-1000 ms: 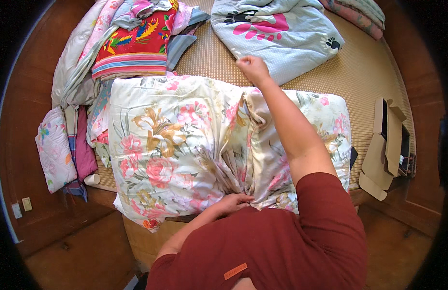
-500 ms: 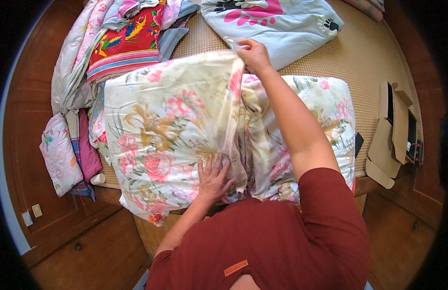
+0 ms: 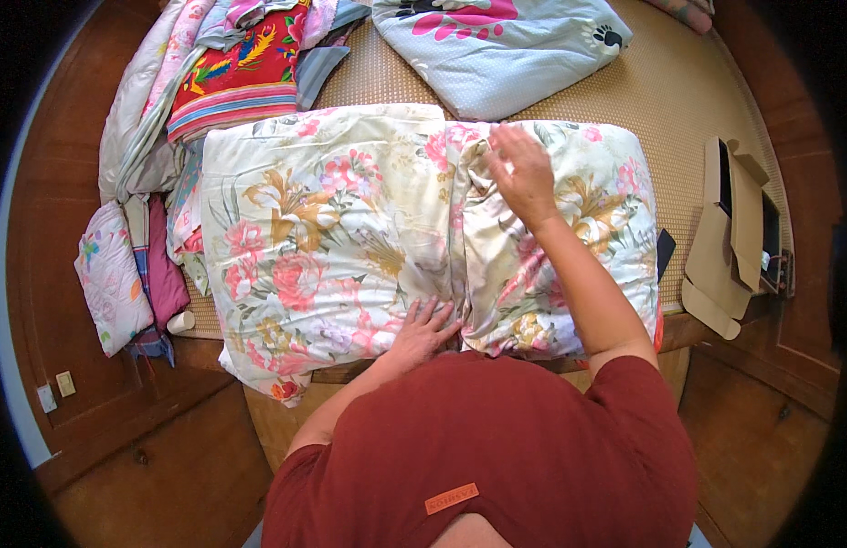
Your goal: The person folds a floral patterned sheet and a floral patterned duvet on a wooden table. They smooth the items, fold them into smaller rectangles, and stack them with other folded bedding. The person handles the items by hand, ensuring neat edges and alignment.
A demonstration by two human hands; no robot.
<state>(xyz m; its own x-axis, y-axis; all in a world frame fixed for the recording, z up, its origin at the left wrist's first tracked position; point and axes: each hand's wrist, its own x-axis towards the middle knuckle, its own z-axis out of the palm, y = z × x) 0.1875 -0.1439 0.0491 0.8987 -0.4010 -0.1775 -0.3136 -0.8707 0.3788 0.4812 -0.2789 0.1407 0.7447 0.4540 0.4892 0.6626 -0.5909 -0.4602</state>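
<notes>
A floral quilt or bedcover, cream with pink and tan blossoms, lies folded across the mat in front of me. Its left half [image 3: 305, 237] and right half [image 3: 615, 219] meet at a seam of bunched cloth near the middle. My left hand [image 3: 425, 332] rests flat on the near edge of the left half, fingers spread. My right hand [image 3: 526, 178], slightly blurred, is over the far part of the right half, beside the crumpled cloth. Its thumb and fingers are apart, with nothing gripped between them.
A pale blue paw-print cover [image 3: 506, 64] lies beyond on the woven mat [image 3: 698, 100]. Folded bedding with a red embroidered piece [image 3: 245, 78] is piled far left. An opened cardboard box [image 3: 725, 256] stands at right, a small white cylinder [image 3: 180, 321] at left.
The raised quilt edge has come down flat, and my right hand has let it go and moved right and nearer. My left hand has slid right toward the seam.
</notes>
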